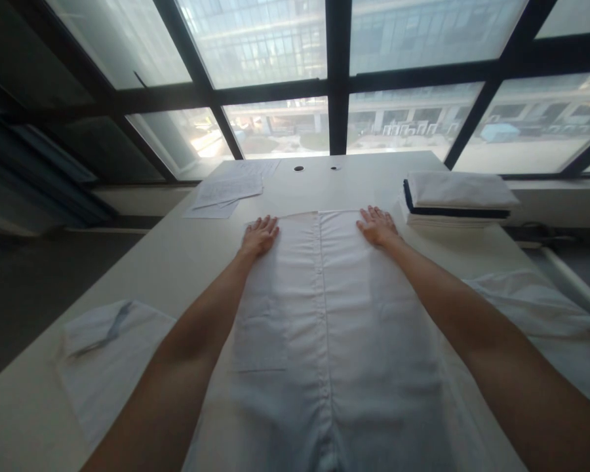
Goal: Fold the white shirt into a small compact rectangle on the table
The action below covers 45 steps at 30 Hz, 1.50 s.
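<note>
A white buttoned shirt lies flat on the white table, its button strip running away from me down the middle. My left hand rests palm down on the shirt's far left corner, fingers stretched out. My right hand lies flat on the far right corner, fingers spread. Both arms reach forward over the cloth. Neither hand holds anything.
A stack of folded white and dark cloths sits at the far right. Loose papers lie at the far left. Another white garment lies near left, and white cloth spreads at the right. Large windows stand beyond the table.
</note>
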Tool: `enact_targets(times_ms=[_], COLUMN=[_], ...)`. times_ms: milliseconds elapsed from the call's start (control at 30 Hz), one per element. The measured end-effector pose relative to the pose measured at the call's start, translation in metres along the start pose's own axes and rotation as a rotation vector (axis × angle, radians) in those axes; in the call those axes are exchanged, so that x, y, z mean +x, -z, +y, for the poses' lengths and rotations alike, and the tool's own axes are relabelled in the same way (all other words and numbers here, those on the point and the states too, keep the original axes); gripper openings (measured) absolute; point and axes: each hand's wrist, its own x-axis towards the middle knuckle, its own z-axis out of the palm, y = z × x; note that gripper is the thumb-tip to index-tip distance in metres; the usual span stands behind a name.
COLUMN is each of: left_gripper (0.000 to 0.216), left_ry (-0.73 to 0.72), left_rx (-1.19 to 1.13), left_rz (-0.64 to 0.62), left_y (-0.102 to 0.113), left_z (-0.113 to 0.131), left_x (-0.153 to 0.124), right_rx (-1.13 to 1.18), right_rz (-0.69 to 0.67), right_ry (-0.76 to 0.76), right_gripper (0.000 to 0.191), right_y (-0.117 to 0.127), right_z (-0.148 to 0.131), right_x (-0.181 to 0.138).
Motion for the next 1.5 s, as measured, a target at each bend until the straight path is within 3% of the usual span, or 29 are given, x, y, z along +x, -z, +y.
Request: enact_targets(times_ms=[167,300,400,500,600,667,767,967,1067,1200,1367,1433,1500], left_gripper=[0.063,0.065,0.066,0.063,0.060,0.059,0.058,0.058,0.057,0.058,0.061,0.061,0.059], left_ry=[0.033,0.069,0.037,-0.145,-0.213,-0.245,-0.286,-0.068,0.006,-0.030,-0.202,-0.213,-0.192], left_rx=[0.019,0.024,0.000,-0.049,-0.090,-0.100,-0.090,0.005,0.027,0.026,-0.003,-0.009,-0.011], left_rz=[0.000,-0.068,-0.004,0.113,0.094,0.095,0.077,-0.002,-0.017,0.091,0.136,0.111,0.083], left_y=[-0.001,0.006,0.009,0.002,-0.007,-0.010,-0.007,0.006,0.019,0.031,0.010,-0.001,-0.008], left_z=[-0.016,-0.007,0.025,0.078,0.128,0.143,0.128,0.028,0.011,0.048,0.118,0.130,0.129], left_x=[0.005,0.004,-0.010,-0.034,-0.061,-0.076,-0.093,-0.119,-0.134,-0.173,-0.252,-0.279,-0.296], right_rx=[-0.006,-0.004,-0.028,-0.045,0.028,0.086,0.101,0.011,-0.011,0.006,0.135,0.153,0.138], right_rz=[0.008,0.046,0.200,0.313,0.281,0.186,0.095,0.040,0.038,0.144,0.006,-0.021,-0.014], right_ry=[-0.017,-0.012,-0.011,0.095,0.109,0.129,0.204,0.059,0.010,0.069,0.253,0.275,0.199], right_gripper=[0.066,0.065,0.066,0.063,0.060,0.059,0.058,0.059,0.057,0.055,0.060,0.062,0.065], right_y=[-0.001,0.004,0.015,0.023,0.019,0.009,-0.004,0.009,0.022,0.027,0.011,0.005,0.004], right_z=[0.008,0.004,-0.008,-0.041,-0.090,-0.114,-0.114,-0.025,-0.007,-0.041,-0.100,-0.104,-0.098], right_x=[-0.001,-0.007,-0.017,-0.036,-0.067,-0.090,-0.116,-0.121,-0.126,-0.162,-0.236,-0.258,-0.271])
